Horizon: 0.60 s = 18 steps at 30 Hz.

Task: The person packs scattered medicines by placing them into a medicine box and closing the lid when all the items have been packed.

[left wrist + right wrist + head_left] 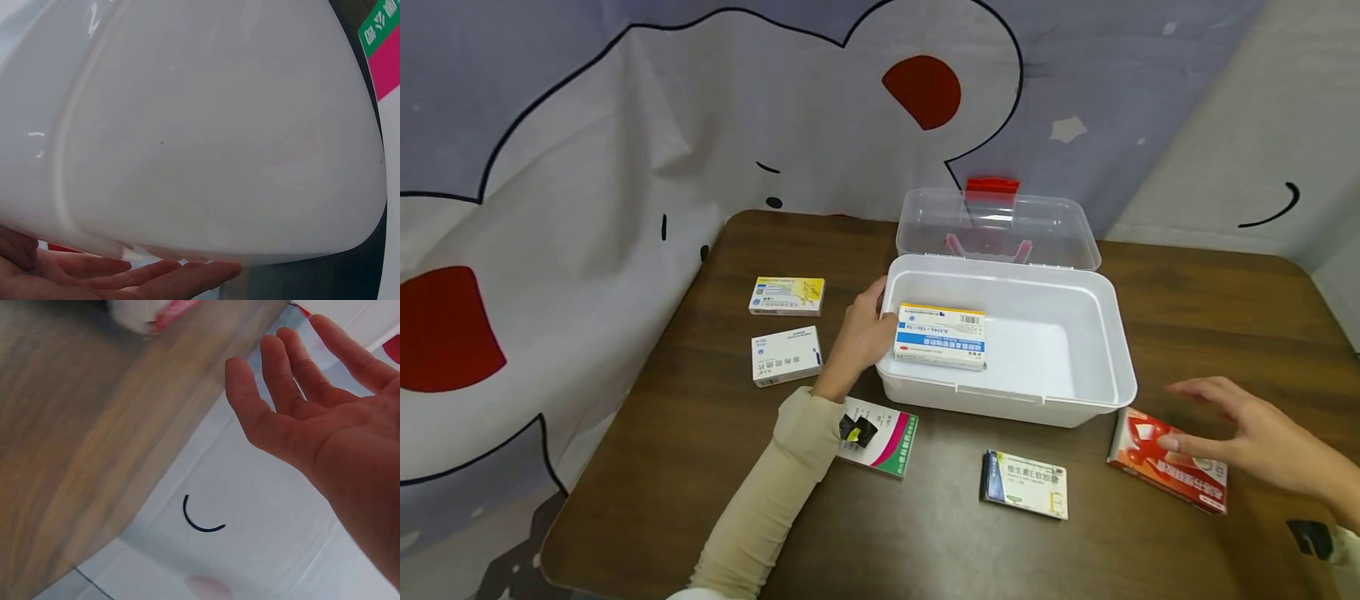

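My left hand (859, 337) grips the left rim of a white plastic storage box (1052, 404). Its thumb lies over the rim, while the fingers (187, 278) stretch along the outer wall in the left wrist view. Inside the storage box, at its left end, lies a blue-and-white medicine box (940, 337). On the right, my right hand (1247, 429) hovers over a red medicine box (1180, 479), thumb and fingers spread apart with nothing between them. The right wrist view shows its fingers (275, 375) loosely bent.
The clear lid (1060, 225) with a red latch leans open behind the storage box. Around it on the table (715, 450) lie a yellow-and-white box (786, 296), a white box (786, 357), a green-and-pink box (887, 442) and a vitamin E box (1026, 485). A printed curtain (775, 100) hangs behind.
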Tool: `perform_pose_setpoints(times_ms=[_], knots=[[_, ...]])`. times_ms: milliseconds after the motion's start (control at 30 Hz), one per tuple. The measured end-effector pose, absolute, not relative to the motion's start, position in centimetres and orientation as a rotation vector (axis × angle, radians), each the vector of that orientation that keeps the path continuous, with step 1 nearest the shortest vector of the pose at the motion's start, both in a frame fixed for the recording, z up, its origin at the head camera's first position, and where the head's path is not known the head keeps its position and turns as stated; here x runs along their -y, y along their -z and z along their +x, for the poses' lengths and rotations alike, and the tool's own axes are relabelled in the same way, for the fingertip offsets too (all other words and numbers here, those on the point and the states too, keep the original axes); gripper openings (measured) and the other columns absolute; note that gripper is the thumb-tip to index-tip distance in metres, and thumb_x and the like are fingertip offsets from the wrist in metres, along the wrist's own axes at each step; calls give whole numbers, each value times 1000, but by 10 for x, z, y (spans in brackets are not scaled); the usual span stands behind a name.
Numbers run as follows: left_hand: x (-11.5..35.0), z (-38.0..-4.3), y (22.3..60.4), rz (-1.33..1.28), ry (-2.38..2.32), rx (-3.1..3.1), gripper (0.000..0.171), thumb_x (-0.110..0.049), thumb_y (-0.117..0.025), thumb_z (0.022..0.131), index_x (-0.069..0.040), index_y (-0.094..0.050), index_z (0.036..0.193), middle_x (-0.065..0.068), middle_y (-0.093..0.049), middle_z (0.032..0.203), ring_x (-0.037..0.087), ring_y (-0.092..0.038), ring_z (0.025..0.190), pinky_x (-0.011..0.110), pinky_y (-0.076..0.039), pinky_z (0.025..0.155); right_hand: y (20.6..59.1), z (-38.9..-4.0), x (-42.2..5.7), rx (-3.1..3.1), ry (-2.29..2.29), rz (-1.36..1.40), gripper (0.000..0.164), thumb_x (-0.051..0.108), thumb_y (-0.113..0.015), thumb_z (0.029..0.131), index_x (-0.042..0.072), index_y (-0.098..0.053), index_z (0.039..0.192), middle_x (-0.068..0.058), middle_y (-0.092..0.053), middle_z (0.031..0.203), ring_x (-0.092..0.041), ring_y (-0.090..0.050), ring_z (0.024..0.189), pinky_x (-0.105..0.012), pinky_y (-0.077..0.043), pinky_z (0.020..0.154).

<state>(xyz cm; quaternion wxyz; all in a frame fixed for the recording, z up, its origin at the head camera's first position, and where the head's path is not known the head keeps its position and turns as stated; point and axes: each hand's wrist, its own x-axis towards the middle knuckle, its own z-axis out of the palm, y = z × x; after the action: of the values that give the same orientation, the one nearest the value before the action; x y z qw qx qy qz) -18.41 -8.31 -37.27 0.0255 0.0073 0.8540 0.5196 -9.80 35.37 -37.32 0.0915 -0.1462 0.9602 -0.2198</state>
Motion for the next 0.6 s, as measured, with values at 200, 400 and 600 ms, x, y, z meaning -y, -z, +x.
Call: perform_pose_setpoints(times_ms=[200, 400, 600], knots=[[83, -184, 374, 31, -1612, -2648, 54, -3, -42, 84, -11, -40, 137, 17, -60, 113, 23, -58, 94, 41, -45, 87, 385, -91, -358, -2821, 629, -417, 64, 35, -76, 72, 9, -49, 125, -15, -45, 121, -38, -44, 104, -43, -41, 73], [83, -184, 374, 16, -1608, -2633, 54, -4, -42, 85, -12, -38, 139, 16, -59, 115, 23, -58, 94, 42, -45, 87, 396, -81, -358, -2749, 597, -370, 74, 37, -77, 70, 7, -43, 129, -23, -40, 122, -42, -37, 101, -55, -38, 69], [83, -184, 375, 21, -1616, -2649, 55, -3, -43, 83, -12, -40, 138, 16, -59, 114, 23, -57, 95, 42, -45, 87, 407, -73, -355, -2739, 618, -355, 86, 38, -79, 67, 4, -35, 133, -24, -37, 121, -44, -32, 102, -51, -33, 71]])
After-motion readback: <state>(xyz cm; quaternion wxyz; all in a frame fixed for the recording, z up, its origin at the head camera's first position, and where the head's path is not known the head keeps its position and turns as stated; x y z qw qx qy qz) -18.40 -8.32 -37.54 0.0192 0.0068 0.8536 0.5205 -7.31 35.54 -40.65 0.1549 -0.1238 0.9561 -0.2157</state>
